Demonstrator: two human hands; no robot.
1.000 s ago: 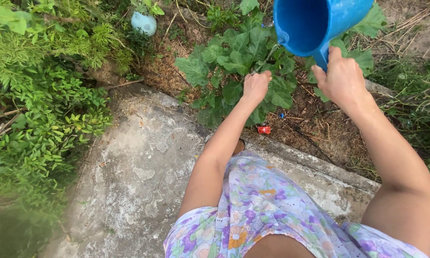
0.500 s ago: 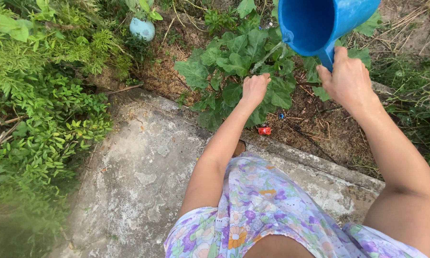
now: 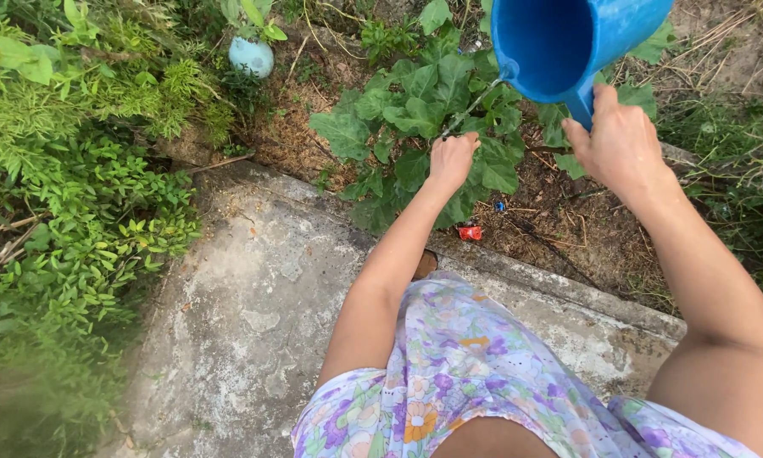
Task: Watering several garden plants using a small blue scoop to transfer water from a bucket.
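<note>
Nearest the camera, at the bottom of the frame, is the person's floral purple and white cotton dress point(image 3: 458, 373), standing on a worn grey concrete slab point(image 3: 246, 305) that fills the lower left. Past the slab's edge lies bare brown soil point(image 3: 568, 225) with a small red scrap of litter point(image 3: 469, 231) on it. Just beyond, in the upper middle, the left hand point(image 3: 451, 159) is curled shut among the broad leaves of a low green leafy plant point(image 3: 415, 110), its grip closed around what looks like a stem or leaf. To the upper right, the right hand point(image 3: 620, 144) has its grip clamped on the handle of a bright blue plastic jug point(image 3: 559, 42), tilted over the plant, with a thin stream of water running from the lip toward the left hand. Farther off, upper left, a pale blue round pot point(image 3: 252, 56) sits among dense green shrubs point(image 3: 76, 187)

The jug hangs on one hand alone; tipped too far, I judge the water could come in a rush, battering leaves and washing soil away, or wet fingers could slip on the handle
</note>
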